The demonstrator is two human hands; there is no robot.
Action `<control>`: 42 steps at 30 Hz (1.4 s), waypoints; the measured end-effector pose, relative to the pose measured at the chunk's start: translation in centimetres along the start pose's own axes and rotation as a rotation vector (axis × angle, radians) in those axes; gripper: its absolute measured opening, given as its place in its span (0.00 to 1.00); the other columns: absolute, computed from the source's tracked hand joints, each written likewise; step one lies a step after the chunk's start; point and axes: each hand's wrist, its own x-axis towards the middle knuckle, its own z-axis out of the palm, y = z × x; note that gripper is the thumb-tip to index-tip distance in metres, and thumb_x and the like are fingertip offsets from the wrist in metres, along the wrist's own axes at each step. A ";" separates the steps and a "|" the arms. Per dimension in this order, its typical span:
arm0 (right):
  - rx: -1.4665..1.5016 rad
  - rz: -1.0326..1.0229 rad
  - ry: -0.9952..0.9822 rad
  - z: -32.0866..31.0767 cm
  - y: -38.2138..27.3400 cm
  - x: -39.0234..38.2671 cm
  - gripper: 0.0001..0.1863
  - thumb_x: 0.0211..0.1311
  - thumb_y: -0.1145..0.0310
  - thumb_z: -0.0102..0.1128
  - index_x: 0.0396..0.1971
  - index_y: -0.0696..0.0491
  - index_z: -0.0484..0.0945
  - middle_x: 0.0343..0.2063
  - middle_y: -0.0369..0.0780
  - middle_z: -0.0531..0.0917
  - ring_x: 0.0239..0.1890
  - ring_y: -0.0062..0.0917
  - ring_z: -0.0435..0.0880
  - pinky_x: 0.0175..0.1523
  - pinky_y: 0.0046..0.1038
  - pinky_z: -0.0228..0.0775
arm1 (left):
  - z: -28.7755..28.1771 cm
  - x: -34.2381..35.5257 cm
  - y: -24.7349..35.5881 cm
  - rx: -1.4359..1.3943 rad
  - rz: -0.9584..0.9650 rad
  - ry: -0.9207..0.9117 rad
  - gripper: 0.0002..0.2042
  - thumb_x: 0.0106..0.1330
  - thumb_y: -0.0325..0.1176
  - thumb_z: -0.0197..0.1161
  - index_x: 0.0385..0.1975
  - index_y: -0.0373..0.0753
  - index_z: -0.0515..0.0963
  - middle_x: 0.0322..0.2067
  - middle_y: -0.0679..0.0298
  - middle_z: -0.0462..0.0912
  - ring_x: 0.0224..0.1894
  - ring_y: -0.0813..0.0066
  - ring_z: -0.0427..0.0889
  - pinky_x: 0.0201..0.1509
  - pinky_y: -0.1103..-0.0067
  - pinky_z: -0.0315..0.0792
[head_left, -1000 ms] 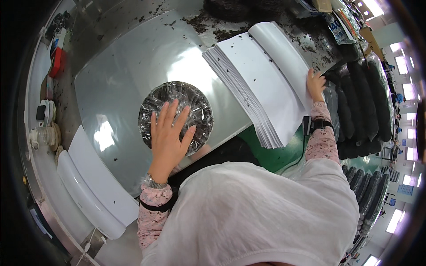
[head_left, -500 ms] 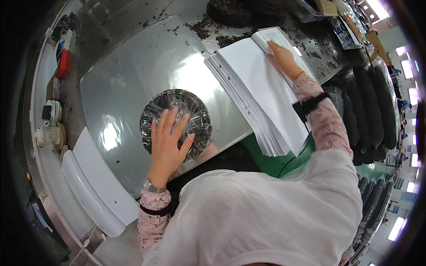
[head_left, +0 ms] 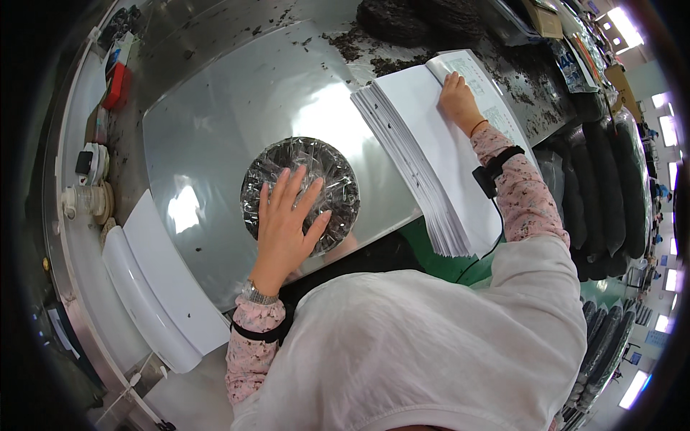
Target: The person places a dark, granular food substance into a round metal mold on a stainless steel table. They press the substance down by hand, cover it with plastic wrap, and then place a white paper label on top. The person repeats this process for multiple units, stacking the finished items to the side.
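Observation:
My left hand (head_left: 291, 215) rests with fingers spread on a round, dark disc (head_left: 327, 172) wrapped in crinkled clear plastic. The disc lies on a shiny metal sheet (head_left: 215, 115). To the right is a thick stack of large white paper sheets (head_left: 424, 144), its lower end drooping past the table's near edge. Over the stack's far right part, my right hand (head_left: 461, 104) has its fingers curled and pressed together at the edge of the top sheet. Beside that hand shows a strip of paper with pale green print (head_left: 496, 108).
Dark round clumps (head_left: 392, 21) and loose dark flakes (head_left: 528, 93) lie at the back. On the left stand a red box (head_left: 116, 86), a clear jar (head_left: 83, 201) and curled white sheets (head_left: 147, 302). Long dark bagged bundles (head_left: 600, 187) are piled at the right.
My right hand's fingers have curled in, and more of the printed paper is uncovered beside it. My left hand stays on the wrapped disc. The whole view has shifted slightly.

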 end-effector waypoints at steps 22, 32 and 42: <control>1.342 -0.434 0.102 -29.8 -16.0 -7.4 0.40 0.57 0.83 0.64 0.72 0.63 0.64 0.73 0.55 0.64 0.75 0.49 0.65 0.77 0.43 0.62 | 1.6 -1.8 -1.0 -0.251 -0.088 0.066 0.24 0.66 0.45 0.68 0.61 0.48 0.79 0.61 0.65 0.82 0.66 0.62 0.76 0.72 0.61 0.66; 1.098 -0.466 -0.002 -30.6 -16.7 -7.5 0.33 0.67 0.74 0.58 0.71 0.67 0.63 0.74 0.56 0.62 0.75 0.50 0.64 0.76 0.45 0.61 | 1.5 -1.5 -0.6 -0.535 -0.210 0.126 0.25 0.63 0.43 0.71 0.60 0.44 0.80 0.58 0.61 0.84 0.63 0.61 0.79 0.68 0.66 0.71; 1.290 -0.399 0.029 -29.1 -20.6 -0.2 0.36 0.79 0.49 0.48 0.73 0.62 0.62 0.74 0.55 0.62 0.78 0.46 0.58 0.80 0.47 0.47 | 0.6 0.0 -0.4 -0.414 -0.137 0.065 0.35 0.64 0.46 0.70 0.70 0.41 0.68 0.68 0.53 0.73 0.68 0.52 0.73 0.72 0.62 0.67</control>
